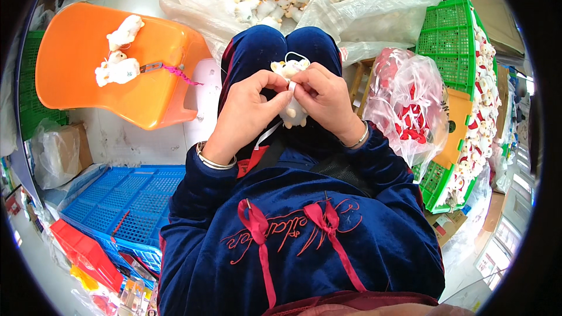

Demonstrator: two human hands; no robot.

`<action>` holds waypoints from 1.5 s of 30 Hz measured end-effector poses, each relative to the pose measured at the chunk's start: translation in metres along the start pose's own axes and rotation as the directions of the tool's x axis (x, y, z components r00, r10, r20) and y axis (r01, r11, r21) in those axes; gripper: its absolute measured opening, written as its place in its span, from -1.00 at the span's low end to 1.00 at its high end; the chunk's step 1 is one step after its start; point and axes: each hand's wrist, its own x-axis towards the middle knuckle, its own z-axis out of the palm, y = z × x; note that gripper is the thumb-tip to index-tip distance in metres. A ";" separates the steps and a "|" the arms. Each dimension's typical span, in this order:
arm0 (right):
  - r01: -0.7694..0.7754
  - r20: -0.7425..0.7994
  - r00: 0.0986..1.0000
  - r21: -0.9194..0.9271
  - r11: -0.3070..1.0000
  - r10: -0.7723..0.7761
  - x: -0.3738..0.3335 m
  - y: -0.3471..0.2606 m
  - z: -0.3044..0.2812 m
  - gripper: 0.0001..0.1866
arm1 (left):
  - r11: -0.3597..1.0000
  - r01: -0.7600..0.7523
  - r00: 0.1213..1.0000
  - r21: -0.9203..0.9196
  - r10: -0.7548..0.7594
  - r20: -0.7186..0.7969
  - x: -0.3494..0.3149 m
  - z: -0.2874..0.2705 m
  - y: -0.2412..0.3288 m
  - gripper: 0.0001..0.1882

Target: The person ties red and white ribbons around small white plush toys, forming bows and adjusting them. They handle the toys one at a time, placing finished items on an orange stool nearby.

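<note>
A small white plush animal (294, 116) with a thin loop at its head stands between my knees, held in front of my lap. My left hand (243, 111) pinches a narrow white ribbon (291, 86) at the toy's neck with thumb and forefinger. From the other side my right hand (329, 102) closes on the same ribbon, its fingertips nearly meeting the left ones. A loose white ribbon end (267, 134) hangs below my left hand. The fingers cover part of the toy's neck and body.
An orange stool (76, 52) at left bears two plush toys (117, 70) and a slim metal tool (151, 67) with a pink cord. Ahead lies a plastic sheet (374, 14) heaped with plush toys. Right are a bag of red ribbons (404, 93) and green crates (448, 41); lower left, a blue crate (129, 199).
</note>
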 end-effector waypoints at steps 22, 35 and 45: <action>-0.118 0.041 0.992 0.049 0.992 0.116 0.002 -0.004 -0.006 -0.93 | 0.970 -0.082 0.996 -0.228 0.088 0.016 0.012 0.009 -0.041 -0.81; -0.380 0.257 0.911 0.219 0.899 0.322 0.009 0.000 -0.024 -0.86 | 0.984 -0.038 0.998 -0.171 0.044 0.036 0.014 0.017 -0.033 -0.85; -0.408 0.248 0.907 0.308 0.859 0.342 0.010 0.004 -0.029 -0.85 | 0.933 -0.021 1.000 -0.359 0.020 -0.007 0.019 0.029 -0.032 -0.82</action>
